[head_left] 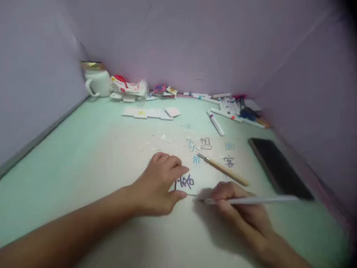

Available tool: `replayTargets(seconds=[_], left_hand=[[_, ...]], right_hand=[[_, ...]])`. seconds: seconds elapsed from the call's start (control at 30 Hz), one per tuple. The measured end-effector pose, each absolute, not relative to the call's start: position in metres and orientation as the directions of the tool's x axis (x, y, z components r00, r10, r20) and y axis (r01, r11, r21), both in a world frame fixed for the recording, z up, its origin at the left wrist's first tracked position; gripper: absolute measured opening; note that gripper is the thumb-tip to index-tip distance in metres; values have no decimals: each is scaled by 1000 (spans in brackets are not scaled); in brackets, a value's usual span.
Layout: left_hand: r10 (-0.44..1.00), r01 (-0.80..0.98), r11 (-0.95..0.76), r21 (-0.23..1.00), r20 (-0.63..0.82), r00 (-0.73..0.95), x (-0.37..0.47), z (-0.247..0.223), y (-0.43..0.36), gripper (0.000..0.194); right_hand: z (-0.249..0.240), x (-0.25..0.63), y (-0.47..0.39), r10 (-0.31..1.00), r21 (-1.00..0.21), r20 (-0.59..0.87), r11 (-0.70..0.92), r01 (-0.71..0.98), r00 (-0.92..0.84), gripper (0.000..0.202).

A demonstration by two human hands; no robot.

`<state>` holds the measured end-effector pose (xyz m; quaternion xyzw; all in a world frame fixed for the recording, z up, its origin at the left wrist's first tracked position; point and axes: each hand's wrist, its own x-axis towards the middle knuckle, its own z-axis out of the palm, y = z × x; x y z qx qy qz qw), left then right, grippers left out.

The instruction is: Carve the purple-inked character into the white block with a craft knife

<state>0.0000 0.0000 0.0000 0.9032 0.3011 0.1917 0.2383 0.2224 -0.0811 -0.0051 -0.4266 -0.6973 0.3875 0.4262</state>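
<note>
My left hand [158, 184] grips the left end of a small white piece [198, 184] between thumb and fingers; a purple-blue character is drawn on it. My right hand [242, 212] is closed around a thin white pen-like tool [259, 200], its dark tip pointing left, just below the white piece. Whether the tip touches anything is too blurred to tell. Beyond the right hand lies a wooden-handled carving tool [225, 170], its metal tip toward the upper left. Blue and black characters [205, 143] are written on the table surface around it.
A dark phone [279, 167] lies at the right. Markers [228, 106] are piled at the back right, with one purple-banded marker [215, 123] nearer. White blocks [147, 113], a packet [129, 86] and a lidded white mug [99, 82] stand or lie toward the back left.
</note>
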Motion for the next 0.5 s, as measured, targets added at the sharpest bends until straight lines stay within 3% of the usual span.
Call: replayTargets(seconds=[0.13,0.27,0.5], left_hand=[[634,455,-705,544,194,749,-2,2,-2,36],[631,443,-709,549,211,747,-1,2,-1,38],[640,450,-711,540,231,733,0,1,-1,41]], right_hand=[[-6,221,-84,967,-940,244,255,228,-73,17],[-5,215,-85,951,-912,304,275,305,51,11],[-3,210,-85,923,-788,382,355,503,-54,11]])
